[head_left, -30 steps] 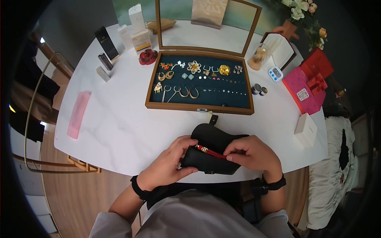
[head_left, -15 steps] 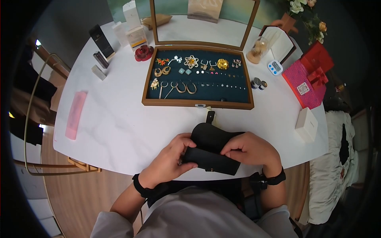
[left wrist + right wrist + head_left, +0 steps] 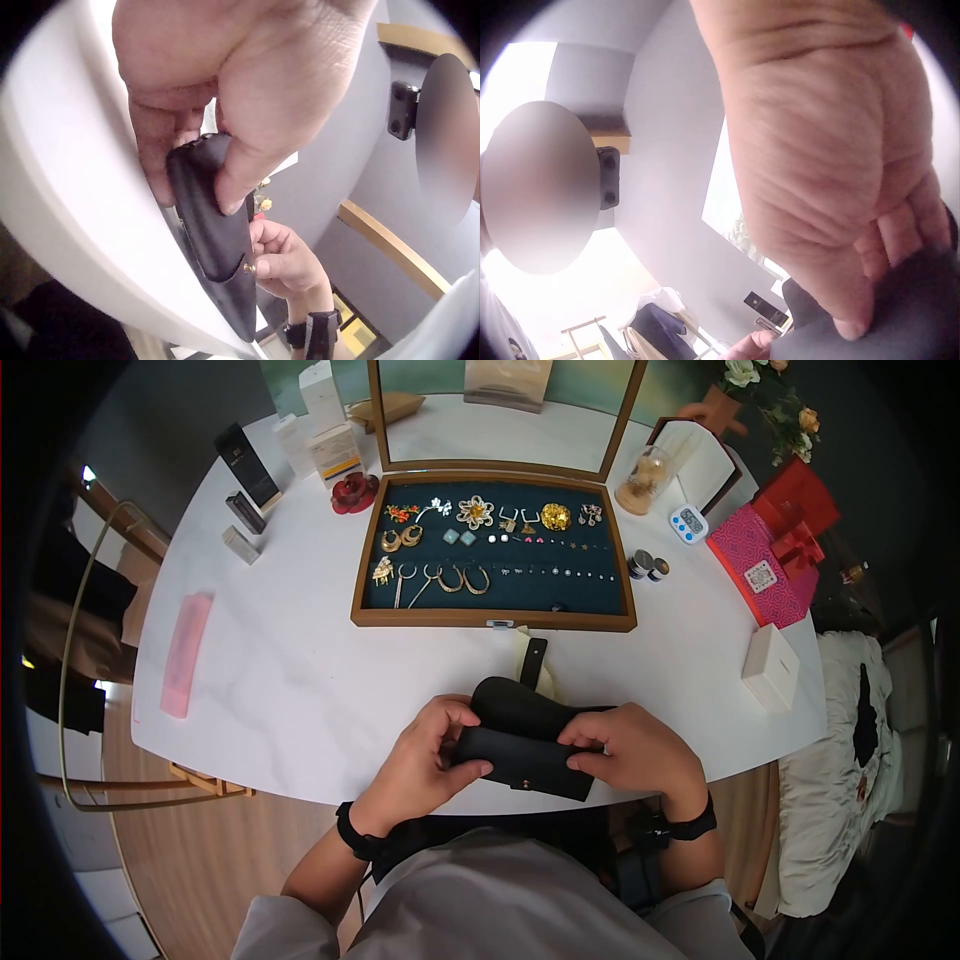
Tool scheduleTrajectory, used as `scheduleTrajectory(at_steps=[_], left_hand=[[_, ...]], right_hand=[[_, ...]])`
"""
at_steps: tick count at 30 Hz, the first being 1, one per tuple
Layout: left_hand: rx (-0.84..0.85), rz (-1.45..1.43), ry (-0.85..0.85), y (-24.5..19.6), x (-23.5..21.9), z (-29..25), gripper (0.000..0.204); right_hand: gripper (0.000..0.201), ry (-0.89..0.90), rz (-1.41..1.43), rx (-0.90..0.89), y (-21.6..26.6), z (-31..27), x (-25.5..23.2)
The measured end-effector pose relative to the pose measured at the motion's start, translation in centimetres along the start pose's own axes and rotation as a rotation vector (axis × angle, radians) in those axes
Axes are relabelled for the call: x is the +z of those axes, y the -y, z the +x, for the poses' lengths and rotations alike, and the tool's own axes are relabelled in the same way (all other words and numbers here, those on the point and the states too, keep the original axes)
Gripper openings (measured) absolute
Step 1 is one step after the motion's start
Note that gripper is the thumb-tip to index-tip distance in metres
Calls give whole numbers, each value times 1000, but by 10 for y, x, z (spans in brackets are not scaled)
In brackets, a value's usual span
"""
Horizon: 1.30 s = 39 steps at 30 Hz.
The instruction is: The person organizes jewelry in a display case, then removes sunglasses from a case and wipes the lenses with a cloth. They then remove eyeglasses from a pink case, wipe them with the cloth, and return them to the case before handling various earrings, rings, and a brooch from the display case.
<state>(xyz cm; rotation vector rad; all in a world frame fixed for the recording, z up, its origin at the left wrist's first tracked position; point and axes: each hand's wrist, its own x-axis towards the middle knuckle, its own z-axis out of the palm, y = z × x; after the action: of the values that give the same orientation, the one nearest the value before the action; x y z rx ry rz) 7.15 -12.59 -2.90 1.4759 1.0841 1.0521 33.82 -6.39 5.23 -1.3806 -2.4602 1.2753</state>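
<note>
With the clock centred on the table (image 3: 310, 690), I have the display case (image 3: 492, 624) at twelve, earrings (image 3: 478, 582) lying inside it. The pouch (image 3: 525, 768) is at six, before the case. I see the packet (image 3: 187, 655) between eight and nine, upright boxes (image 3: 322, 400) near eleven, the timer (image 3: 688, 523) between two and three, the gift box (image 3: 748, 560) around three, and the carton (image 3: 768, 668) just before it.

The floor (image 3: 240, 840) is of brown wood. Behind the white worktop (image 3: 290, 670) there is a dark grey wall (image 3: 185, 430). Bright light comes at one side in the right wrist view.
</note>
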Motion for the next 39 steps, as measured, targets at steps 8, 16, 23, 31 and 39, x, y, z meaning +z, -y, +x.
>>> scheduleTrajectory(at_steps=[8, 16, 23, 31, 39], left_hand=[[-169, -144, 33, -2, -9, -6, 39], [-95, -418, -166, -18, -1, 1, 68], [-80, -467, -58, 0, -9, 0, 49], [-113, -557, -126, -12, 3, 3, 58], [-274, -818, -117, -20, 2, 6, 74]], right_hand=[[32, -705, 437, -97, -28, -6, 14], [31, -497, 669, -92, -54, 2, 41], [18, -509, 1182, 30, -26, 6, 47], [19, -674, 967, -129, -24, 14, 67], [23, -720, 856, -223, -12, 14, 64]])
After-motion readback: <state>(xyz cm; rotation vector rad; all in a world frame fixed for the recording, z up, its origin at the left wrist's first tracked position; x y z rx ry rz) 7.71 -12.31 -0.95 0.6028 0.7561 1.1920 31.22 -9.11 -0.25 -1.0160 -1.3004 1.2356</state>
